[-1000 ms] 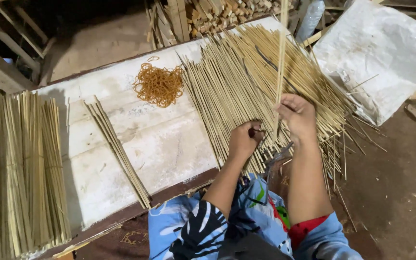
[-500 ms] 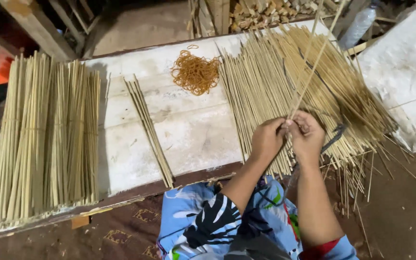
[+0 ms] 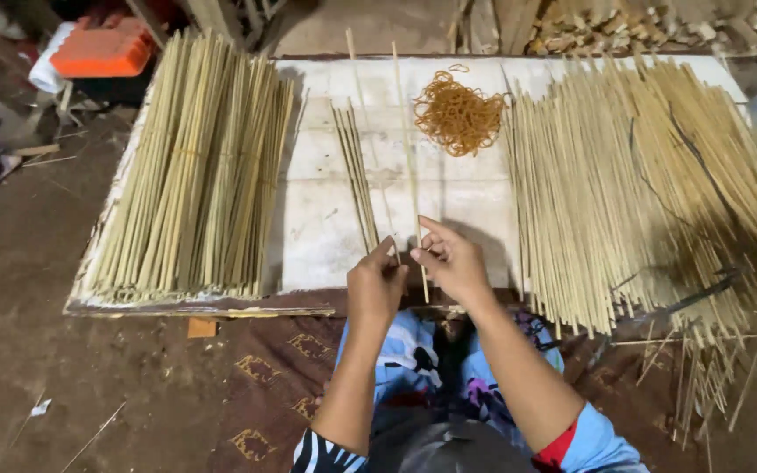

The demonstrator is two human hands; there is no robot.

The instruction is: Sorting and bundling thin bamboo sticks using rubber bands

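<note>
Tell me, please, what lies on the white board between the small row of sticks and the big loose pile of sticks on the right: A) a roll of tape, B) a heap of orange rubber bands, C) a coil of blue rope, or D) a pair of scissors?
B: a heap of orange rubber bands lies on the white board, beyond the hands.

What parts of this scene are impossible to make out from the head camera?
- Loose sticks, head view: right side cut off by the frame edge.
- Left hand: fingertips hidden behind its own back, so its hold is unclear.
- Orange crate: top cut off by the upper edge.
</note>
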